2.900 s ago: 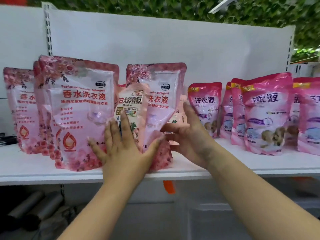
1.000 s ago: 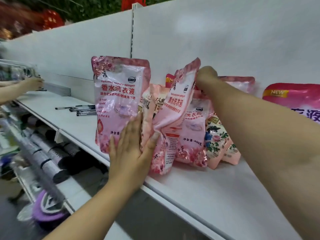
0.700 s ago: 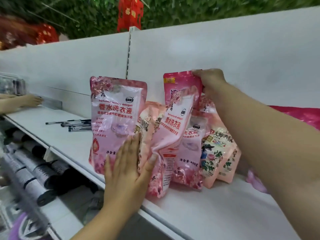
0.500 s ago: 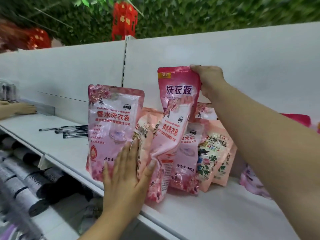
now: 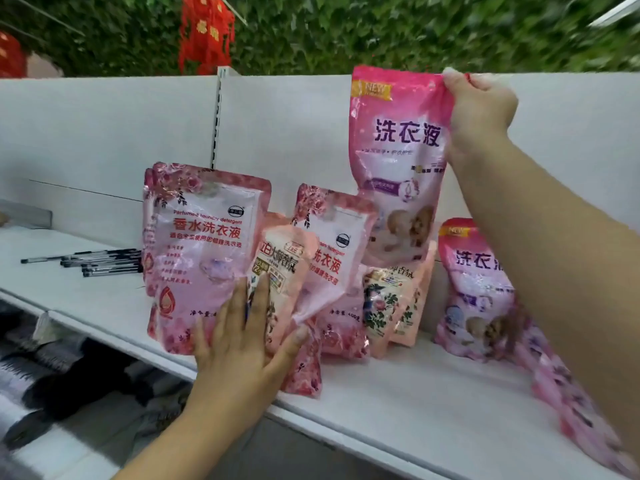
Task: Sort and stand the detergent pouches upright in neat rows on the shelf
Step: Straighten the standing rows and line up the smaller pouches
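The right hand (image 5: pixel 479 109) pinches a magenta pouch (image 5: pixel 398 161) by its top corner above the shelf (image 5: pixel 415 393), seemingly for re-sorting, while the left hand (image 5: pixel 242 344), fingers (image 5: pixel 258 303) spread flat, props the pale pouches (image 5: pixel 204 247) upright.

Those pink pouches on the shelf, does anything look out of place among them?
Yes. Smaller peach floral pouches are mixed among the pale rose detergent pouches, and one rose pouch leans askew. The right hand holds a bright pink pouch in the air, off the shelf.
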